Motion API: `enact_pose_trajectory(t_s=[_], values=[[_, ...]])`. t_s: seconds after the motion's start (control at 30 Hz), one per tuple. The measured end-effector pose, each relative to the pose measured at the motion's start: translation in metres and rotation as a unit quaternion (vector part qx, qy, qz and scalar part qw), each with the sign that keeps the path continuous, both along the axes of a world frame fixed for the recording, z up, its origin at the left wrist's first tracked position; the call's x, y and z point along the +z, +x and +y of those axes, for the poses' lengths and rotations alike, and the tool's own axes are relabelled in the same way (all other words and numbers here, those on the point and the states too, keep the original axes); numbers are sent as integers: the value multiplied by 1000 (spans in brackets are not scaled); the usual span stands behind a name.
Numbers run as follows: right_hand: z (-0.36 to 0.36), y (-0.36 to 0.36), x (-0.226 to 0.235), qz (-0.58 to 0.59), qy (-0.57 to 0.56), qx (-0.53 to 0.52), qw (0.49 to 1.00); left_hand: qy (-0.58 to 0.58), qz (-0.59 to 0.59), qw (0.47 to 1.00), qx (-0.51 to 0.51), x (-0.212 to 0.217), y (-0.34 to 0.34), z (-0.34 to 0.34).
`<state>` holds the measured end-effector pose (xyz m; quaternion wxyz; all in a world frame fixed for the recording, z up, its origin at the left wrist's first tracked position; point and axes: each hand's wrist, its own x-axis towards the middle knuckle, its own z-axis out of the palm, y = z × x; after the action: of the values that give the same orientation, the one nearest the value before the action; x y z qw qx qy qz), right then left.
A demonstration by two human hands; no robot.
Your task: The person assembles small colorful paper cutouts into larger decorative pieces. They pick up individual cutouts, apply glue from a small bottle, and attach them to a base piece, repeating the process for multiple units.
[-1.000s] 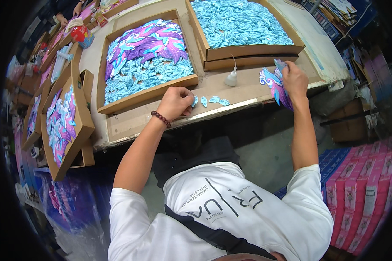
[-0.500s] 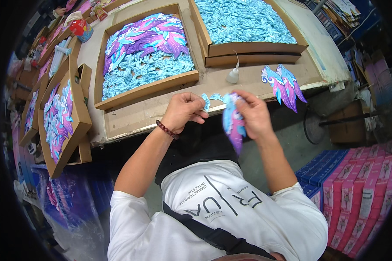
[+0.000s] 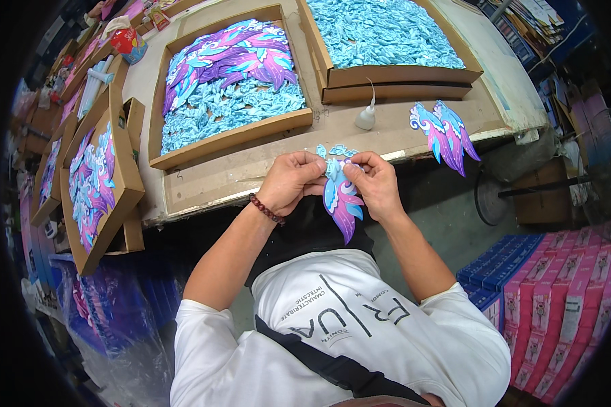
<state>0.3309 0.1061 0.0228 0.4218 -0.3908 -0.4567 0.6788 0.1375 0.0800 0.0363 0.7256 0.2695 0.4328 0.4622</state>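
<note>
Far left: tilted cardboard tray, loaded with purple-and-blue cutouts. Next, flat on bench: middle tray, purple wing cutouts heaped at back, small pale-blue pieces at front. Then left hand, beaded bracelet on wrist, fingers pinched on pale-blue piece against upper part of held wing cutout; tips partly hidden, so probably that piece, not certain. Held wing cutout between both hands, at bench's front edge, purple tip pointing down toward waist. Just behind it, on bench: short row of small pale-blue pieces. Farther back: white squeeze bottle, upright, thin nozzle. Right hand: thumb and fingers gripping upper right edge of same cutout. Behind bottle: right tray, full of pale-blue pieces. Right: two more wing cutouts, side by side, tips past bench edge. Far right, low: stacked pink boxes.
</note>
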Motion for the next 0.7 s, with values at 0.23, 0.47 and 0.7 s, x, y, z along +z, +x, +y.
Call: enact_pose_trajectory(t_s=[0.23,0.47,0.7], values=[[-1,0,-1,-34,22,1,999,1,-15,1000,4,-3,2,-2],[-4,-1,-1,-91,43,-29,995,4,-32,999,31,-5,7,-5],[-6,-2,-1,-71,13,-22,997,90,134,986,42,2,16,-10]])
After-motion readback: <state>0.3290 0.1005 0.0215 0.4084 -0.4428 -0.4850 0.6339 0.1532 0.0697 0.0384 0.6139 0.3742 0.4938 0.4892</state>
